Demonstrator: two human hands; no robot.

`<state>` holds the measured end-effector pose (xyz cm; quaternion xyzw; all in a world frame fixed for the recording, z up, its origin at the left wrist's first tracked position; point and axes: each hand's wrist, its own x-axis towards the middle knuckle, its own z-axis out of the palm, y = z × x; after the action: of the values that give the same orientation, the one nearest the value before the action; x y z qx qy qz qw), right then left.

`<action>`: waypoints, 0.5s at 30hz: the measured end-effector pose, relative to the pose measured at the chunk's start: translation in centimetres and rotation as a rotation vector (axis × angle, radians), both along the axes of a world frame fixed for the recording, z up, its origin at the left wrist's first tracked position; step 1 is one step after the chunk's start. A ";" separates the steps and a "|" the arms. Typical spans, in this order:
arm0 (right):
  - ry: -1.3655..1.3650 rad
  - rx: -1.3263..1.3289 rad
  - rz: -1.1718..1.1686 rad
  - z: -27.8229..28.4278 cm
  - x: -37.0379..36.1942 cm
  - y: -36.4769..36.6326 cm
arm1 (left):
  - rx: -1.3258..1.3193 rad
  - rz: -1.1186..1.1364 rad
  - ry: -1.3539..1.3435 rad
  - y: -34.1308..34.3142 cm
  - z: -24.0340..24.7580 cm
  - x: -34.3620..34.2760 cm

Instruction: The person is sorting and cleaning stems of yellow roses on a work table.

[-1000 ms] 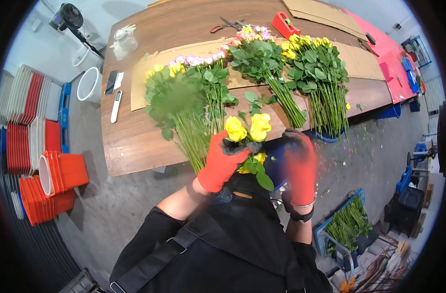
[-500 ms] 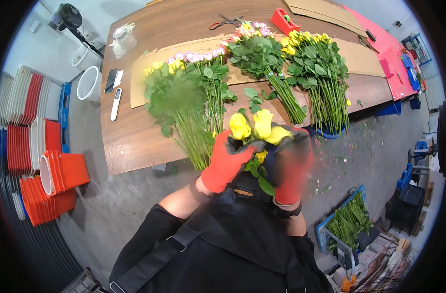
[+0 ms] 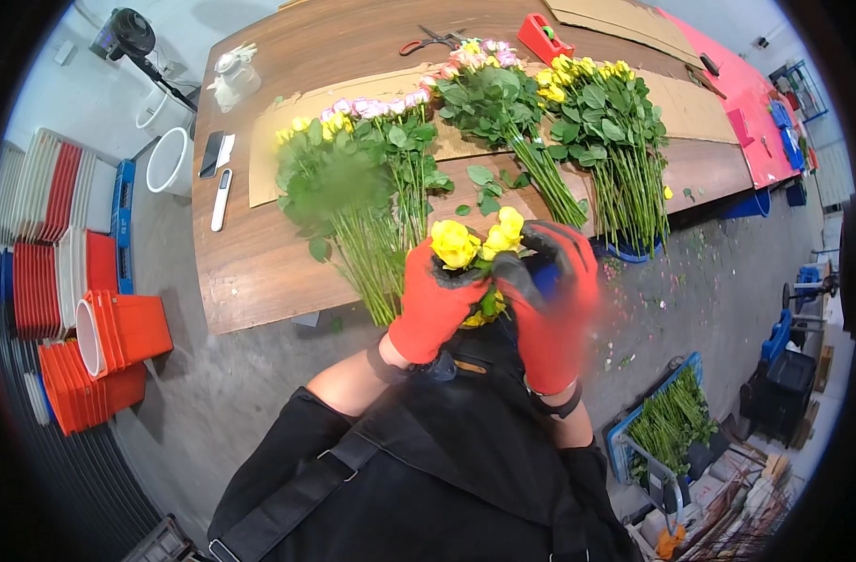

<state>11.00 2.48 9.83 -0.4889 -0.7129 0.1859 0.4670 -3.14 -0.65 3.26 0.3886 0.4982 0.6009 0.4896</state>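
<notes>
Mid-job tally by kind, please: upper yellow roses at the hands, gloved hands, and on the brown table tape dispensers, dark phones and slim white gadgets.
Upper yellow roses: 2
Red-gloved hands: 2
Red tape dispenser: 1
Dark phone: 1
Slim white gadget: 1
Total: 7

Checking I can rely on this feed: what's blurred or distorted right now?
Head view: a hazy patch softens the left bunch; head view: the right hand is smeared along its outer side, while the left hand and upper yellow roses look fairly sharp; head view: the table bows at its edges, and the picture's corners are black.
</notes>
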 end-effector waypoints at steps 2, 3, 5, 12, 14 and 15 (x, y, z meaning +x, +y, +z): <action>0.024 -0.003 -0.008 -0.5 -0.2 -0.2 | -0.021 -0.021 -0.010 0.1 -0.1 -0.1; 0.047 -0.006 -0.015 -0.8 -0.3 -0.4 | -0.022 -0.021 -0.011 0.1 -0.1 0.1; 0.128 -0.017 -0.022 -1.8 -0.5 -0.5 | 0.004 0.080 -0.148 0.3 0.0 0.7; 1.020 -0.418 -0.012 -4.7 -1.1 -1.4 | -0.221 0.219 -0.260 -0.2 0.4 1.4; 0.936 -0.511 0.035 -5.2 0.6 -0.6 | -0.164 0.140 -0.304 0.0 0.8 0.6; 0.849 -0.593 0.069 -5.2 1.7 0.0 | -0.162 0.139 -0.305 0.2 0.8 0.4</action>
<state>12.72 2.47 4.67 -0.4580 -0.3931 0.5772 0.5501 -2.72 -0.46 4.05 0.2169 0.4908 0.6430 0.5465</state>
